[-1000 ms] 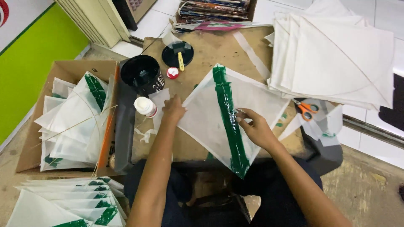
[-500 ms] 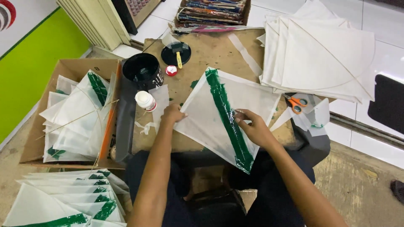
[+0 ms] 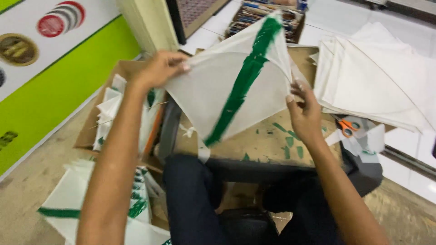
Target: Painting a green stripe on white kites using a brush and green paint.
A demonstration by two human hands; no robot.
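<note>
I hold a white paper kite (image 3: 218, 90) with a green painted stripe lifted off the small brown work table (image 3: 268, 145). My left hand (image 3: 159, 68) grips its left corner over the cardboard box. My right hand (image 3: 304, 111) pinches its right edge above the table. The kite is tilted and slightly curved between both hands.
A cardboard box (image 3: 97, 122) of finished striped kites sits at the left. More striped kites (image 3: 68, 208) lie on the floor below it. A stack of plain white kites (image 3: 377, 86) lies at the right, with orange-handled scissors (image 3: 347, 127) and paper scraps beside it. Green paint marks spot the table.
The kite lay flat on the table under both hands; now both hands have lifted it up toward the camera. The view has moved closer.
</note>
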